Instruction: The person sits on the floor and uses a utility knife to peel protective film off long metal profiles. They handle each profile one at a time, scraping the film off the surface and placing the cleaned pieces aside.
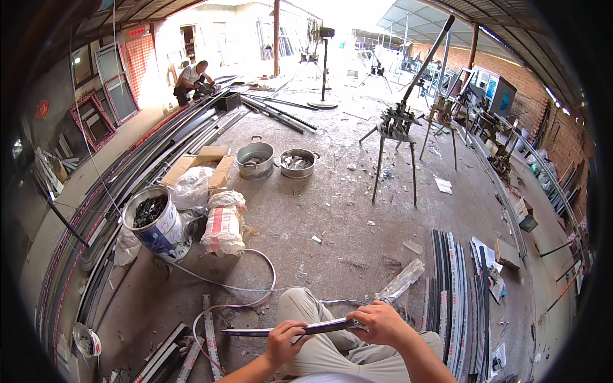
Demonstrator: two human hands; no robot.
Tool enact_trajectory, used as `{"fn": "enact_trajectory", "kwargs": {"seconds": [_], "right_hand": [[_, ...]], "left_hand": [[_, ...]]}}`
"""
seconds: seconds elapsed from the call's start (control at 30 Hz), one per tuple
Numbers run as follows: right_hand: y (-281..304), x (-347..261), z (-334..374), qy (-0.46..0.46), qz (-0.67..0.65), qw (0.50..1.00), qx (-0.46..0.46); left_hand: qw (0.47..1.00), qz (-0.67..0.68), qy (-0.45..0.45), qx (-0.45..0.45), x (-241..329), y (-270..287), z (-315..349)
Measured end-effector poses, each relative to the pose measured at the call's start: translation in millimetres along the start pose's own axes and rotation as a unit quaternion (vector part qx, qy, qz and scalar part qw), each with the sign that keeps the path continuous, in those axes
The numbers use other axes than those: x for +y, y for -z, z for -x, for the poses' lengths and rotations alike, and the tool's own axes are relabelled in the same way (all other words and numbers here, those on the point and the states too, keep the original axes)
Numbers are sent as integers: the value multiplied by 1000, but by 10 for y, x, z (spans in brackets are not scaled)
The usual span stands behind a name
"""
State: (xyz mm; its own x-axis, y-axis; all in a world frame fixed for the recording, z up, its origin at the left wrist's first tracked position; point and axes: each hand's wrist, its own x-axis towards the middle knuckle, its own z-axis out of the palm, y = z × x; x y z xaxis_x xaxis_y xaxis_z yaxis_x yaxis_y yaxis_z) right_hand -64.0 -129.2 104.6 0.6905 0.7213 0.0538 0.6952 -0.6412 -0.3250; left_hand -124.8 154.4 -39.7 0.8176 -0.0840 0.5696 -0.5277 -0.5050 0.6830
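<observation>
Across my lap lies a short, dark frame profile with a pale stripe along its side, held roughly level. My left hand is closed round it near the middle, and its far left end sticks out past the fingers. At the right end, my right hand grips the same profile, with the fingers curled over its top. Just beyond that hand, a clear plastic-wrapped bundle lies on the floor. A pale hose loops over the floor to the left of my knees.
Stacked profiles lie to my right; more short pieces lie at the lower left. A bucket of black parts, a wrapped bundle and two metal pots stand ahead. Beyond are a tripod-legged machine and a crouching person.
</observation>
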Motion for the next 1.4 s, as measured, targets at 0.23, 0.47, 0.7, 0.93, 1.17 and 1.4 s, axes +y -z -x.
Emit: {"fn": "enact_trajectory", "kwargs": {"seconds": [0.23, 0.47, 0.7, 0.93, 1.17, 1.4], "right_hand": [[6, 59, -111, 20, -11, 1000, 20], [-94, 233, -196, 9, -7, 999, 30], [-164, 196, -166, -50, -73, 994, 68], [-322, 736, 266, -206, -93, 973, 41], [-685, 1210, 788, -282, -108, 953, 13], [-1122, 1376, 1017, -268, -150, 951, 37]], "left_hand": [[996, -56, 73, 8, -555, 322, 516], [981, -149, 122, -5, -1440, 572, 1183], [984, -87, 149, -39, -933, 394, 773], [999, -18, 45, -18, -580, -39, 288], [998, -9, -9, -62, -610, -348, 161], [994, -62, -10, -95, -773, 40, 234]]}}
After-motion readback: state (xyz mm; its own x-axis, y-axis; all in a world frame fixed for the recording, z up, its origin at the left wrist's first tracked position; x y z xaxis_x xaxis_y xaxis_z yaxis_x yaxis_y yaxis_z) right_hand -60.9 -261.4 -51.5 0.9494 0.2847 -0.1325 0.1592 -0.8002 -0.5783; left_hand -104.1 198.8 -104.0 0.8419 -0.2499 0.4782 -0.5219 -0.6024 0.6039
